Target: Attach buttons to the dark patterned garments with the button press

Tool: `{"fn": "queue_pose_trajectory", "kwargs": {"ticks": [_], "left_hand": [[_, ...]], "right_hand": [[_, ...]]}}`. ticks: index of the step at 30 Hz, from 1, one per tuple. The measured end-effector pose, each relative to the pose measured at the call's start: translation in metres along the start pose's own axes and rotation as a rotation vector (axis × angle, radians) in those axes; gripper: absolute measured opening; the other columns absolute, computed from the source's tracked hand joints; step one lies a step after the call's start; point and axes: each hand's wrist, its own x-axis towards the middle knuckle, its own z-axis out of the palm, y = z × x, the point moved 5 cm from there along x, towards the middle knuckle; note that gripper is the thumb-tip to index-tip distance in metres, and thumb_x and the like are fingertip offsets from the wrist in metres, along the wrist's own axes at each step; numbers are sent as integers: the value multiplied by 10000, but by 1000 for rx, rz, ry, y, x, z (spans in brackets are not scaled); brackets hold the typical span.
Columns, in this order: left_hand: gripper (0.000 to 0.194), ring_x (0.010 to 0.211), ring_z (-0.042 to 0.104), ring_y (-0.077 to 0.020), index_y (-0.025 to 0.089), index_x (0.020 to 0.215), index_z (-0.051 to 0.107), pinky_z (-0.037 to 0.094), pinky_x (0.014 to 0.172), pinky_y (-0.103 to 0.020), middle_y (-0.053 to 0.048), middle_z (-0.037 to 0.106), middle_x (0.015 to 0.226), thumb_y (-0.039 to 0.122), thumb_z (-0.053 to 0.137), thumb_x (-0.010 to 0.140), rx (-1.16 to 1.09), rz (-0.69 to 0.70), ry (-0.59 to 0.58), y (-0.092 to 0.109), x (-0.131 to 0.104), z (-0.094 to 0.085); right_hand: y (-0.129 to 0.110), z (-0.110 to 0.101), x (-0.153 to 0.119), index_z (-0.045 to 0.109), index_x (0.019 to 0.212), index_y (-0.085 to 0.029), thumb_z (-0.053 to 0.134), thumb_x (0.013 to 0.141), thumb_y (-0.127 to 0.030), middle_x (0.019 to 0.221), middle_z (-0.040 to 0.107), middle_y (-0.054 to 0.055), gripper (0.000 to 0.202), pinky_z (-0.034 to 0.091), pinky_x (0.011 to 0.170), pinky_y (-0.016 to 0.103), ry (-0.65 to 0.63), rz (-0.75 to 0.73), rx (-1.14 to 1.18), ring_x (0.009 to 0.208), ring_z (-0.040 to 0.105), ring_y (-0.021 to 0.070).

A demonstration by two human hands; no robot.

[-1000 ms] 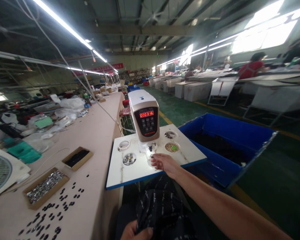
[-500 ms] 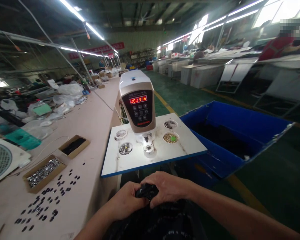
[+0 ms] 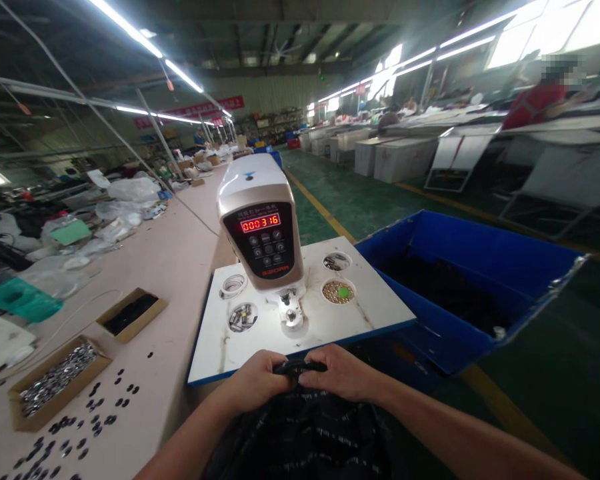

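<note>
Black printed fabric (image 3: 305, 427) hangs down in front of me, its top edge pinched between both hands. My left hand (image 3: 257, 381) is closed on that edge from the left. Close beside it, my right hand (image 3: 343, 375) grips the same edge, thumb below and fingers on top. Just beyond the hands is the front of a white work plate (image 3: 260, 350) with a blue rim. Over the plate stands a snap-fastening machine (image 3: 260, 200), its red display reading 000316. The machine's pressing head (image 3: 291, 313) is a short way past the fabric, apart from it.
Round wells in the plate hold small metal parts (image 3: 243, 319) and brass-coloured pieces (image 3: 333, 291). A blue bin (image 3: 480, 247) with dark cloth stands right. On the left table (image 3: 180, 247) are a box of metal pieces (image 3: 60, 377), a box of black pieces (image 3: 131, 313) and scattered black discs (image 3: 97, 420).
Both hands have brought the fabric closer to the plate, and its bunched edge is now drawn out flatter between them. The view has shifted slightly.
</note>
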Motion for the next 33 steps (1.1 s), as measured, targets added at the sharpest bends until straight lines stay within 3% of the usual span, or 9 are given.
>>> {"fn": "queue_pose_trajectory", "kwargs": {"ticks": [8, 14, 25, 33], "left_hand": [[204, 567, 416, -109, 148, 766, 631, 265, 550, -240, 41, 513, 606, 332, 629, 678, -64, 14, 89, 10, 54, -40], [248, 593, 496, -141, 140, 794, 663, 338, 593, -258, 18, 593, 630, 320, 633, 625, -106, 4, 161, 11, 81, -64], [259, 648, 589, -192, 139, 819, 704, 412, 651, -300, -19, 680, 691, 326, 676, 641, -132, -23, 161, 6, 91, -71], [185, 756, 612, -233, 164, 768, 708, 432, 724, -332, -8, 697, 726, 314, 681, 664, -85, 26, 269, 20, 87, -76]], "right_hand": [[-3, -43, 59, 626, 693, -157, 617, 830, -373, 612, 531, -27, 256, 302, 554, 233, 167, -65, -167, 620, 498, 130], [1, -61, 94, 631, 705, -159, 610, 818, -420, 609, 488, -43, 286, 297, 541, 230, 112, -35, -122, 611, 467, 123], [3, -71, 102, 636, 673, -161, 662, 762, -418, 579, 509, -47, 273, 278, 502, 236, 94, 46, -82, 561, 458, 118], [-4, -78, 105, 659, 671, -161, 656, 749, -421, 599, 534, -37, 272, 301, 545, 242, 111, 33, -72, 621, 495, 141]]}}
